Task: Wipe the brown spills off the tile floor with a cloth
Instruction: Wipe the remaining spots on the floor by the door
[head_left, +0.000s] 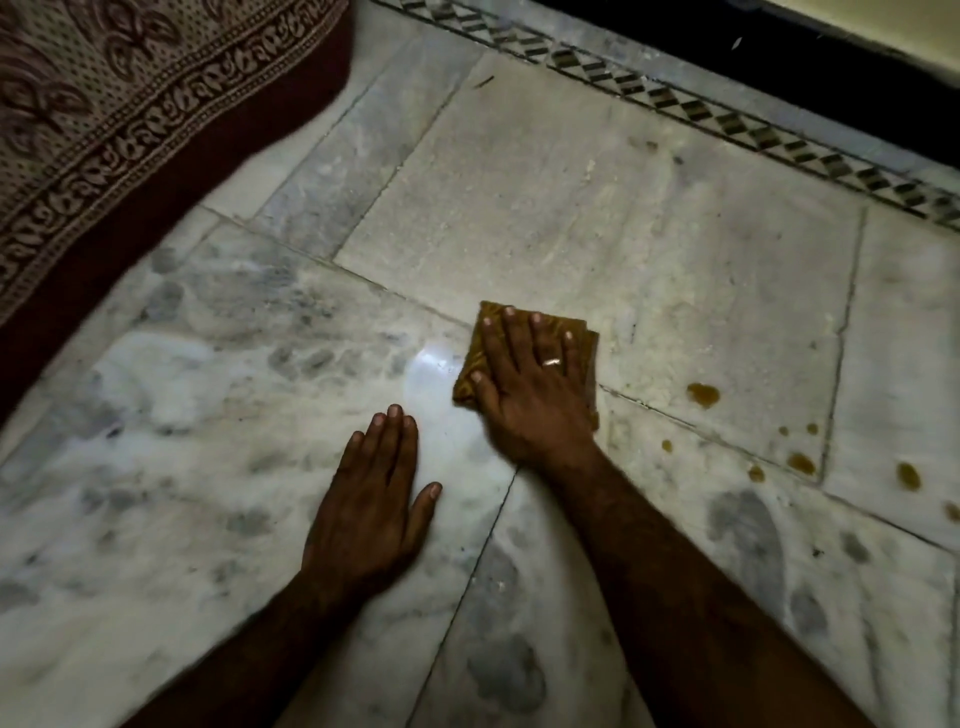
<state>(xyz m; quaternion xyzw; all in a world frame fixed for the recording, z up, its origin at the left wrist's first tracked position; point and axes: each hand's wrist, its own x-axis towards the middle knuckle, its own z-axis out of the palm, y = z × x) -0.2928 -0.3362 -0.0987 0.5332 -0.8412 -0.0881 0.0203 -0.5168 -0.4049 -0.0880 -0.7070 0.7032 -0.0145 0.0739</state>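
A folded brown-yellow cloth (488, 325) lies on the marble tile floor (597, 218) near the middle of the view. My right hand (530, 384), with a ring on one finger, presses flat on top of the cloth and covers most of it. My left hand (374, 493) rests flat on the floor to the lower left, fingers together, holding nothing. Brown spills sit to the right of the cloth: a larger drop (703, 395), and several smaller drops (802, 462) near the tile joint and further right (909, 475).
A patterned cloth with a dark red border (130, 130) hangs over a raised edge at the upper left. A patterned tile border strip (727, 122) runs diagonally at the upper right, with a dark skirting (779, 57) and wall beyond.
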